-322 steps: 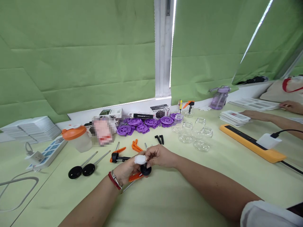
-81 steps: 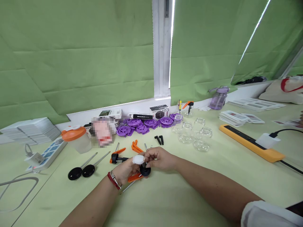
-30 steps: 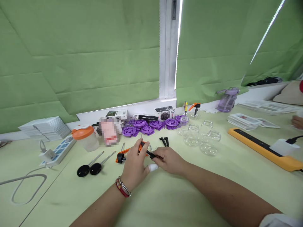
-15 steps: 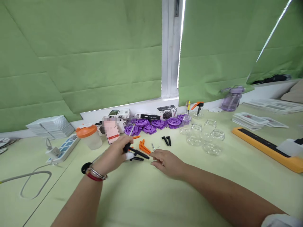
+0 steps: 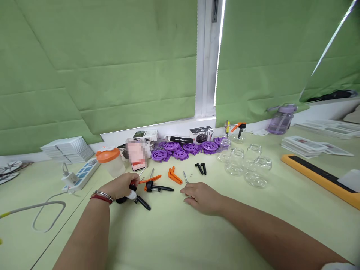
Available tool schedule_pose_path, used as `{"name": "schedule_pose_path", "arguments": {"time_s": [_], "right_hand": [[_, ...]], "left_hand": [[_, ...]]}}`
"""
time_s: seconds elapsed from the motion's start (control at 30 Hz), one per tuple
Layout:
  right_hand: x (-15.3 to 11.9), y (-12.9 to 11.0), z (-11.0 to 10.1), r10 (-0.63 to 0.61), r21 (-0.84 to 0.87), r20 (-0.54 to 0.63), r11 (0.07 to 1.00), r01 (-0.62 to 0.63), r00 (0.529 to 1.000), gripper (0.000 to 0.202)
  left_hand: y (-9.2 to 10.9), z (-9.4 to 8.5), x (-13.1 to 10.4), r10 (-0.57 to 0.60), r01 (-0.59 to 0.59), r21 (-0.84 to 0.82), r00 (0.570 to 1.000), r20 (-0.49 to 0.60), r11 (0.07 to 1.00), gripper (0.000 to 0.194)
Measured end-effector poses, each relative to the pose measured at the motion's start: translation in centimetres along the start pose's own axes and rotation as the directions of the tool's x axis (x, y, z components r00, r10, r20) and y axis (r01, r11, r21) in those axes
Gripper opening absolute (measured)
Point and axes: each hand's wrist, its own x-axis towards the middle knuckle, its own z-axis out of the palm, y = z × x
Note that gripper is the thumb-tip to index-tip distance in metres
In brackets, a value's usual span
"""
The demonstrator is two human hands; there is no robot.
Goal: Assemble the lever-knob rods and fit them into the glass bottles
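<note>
My left hand [image 5: 120,186] is closed round a black part with a white piece [image 5: 131,195] and a short black arm [image 5: 144,203], low over the table. The fingers hide much of it. A black disc [image 5: 121,200] shows under the wrist side. Beside it lies a similar black part [image 5: 159,187] with a metal rod, next to an orange lever [image 5: 152,179]. My right hand [image 5: 201,197] rests on the table with thumb and fingers a little apart, holding nothing visible. Metal screws [image 5: 185,177] and orange levers [image 5: 174,175] lie just beyond it.
Two black tubes [image 5: 201,168] lie behind the right hand. Purple wheel-shaped parts [image 5: 180,153] are piled at the back. Several clear glass jars [image 5: 255,179] stand right. An orange-lidded cup [image 5: 108,155], phone [image 5: 137,155] and power strip [image 5: 84,174] are left; an orange-and-black bar [image 5: 317,178] lies right.
My left hand has moved left and down. A black part with a metal rod now lies between my hands. The right hand stays nearly in place, and the view has shifted slightly.
</note>
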Motion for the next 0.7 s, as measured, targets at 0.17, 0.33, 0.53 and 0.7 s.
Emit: {"name": "schedule_pose_path", "arguments": {"time_s": [0.17,0.33,0.53,0.7], "right_hand": [[0.1,0.3,0.1,-0.005,-0.019,0.003,1.0,0.005,1.0,0.031],[0.2,0.6,0.3,-0.013,-0.028,0.024,1.0,0.013,1.0,0.029],[0.4,1.3,1.0,-0.001,-0.021,0.0,1.0,0.001,1.0,0.027],[1.2,1.7,1.6,0.05,-0.051,-0.131,0.997,-0.057,0.99,0.031]], "left_hand": [[-0.7,0.8,0.9,0.031,-0.03,0.037,0.999,-0.015,0.999,0.025],[-0.8,0.9,1.0,0.006,-0.006,0.028,1.0,0.002,1.0,0.027],[-1.4,0.3,0.8,-0.039,0.037,-0.037,0.998,-0.043,0.999,0.033],[-3.4,-0.8,0.2,-0.169,0.174,0.042,0.979,-0.112,0.984,0.034]]}}
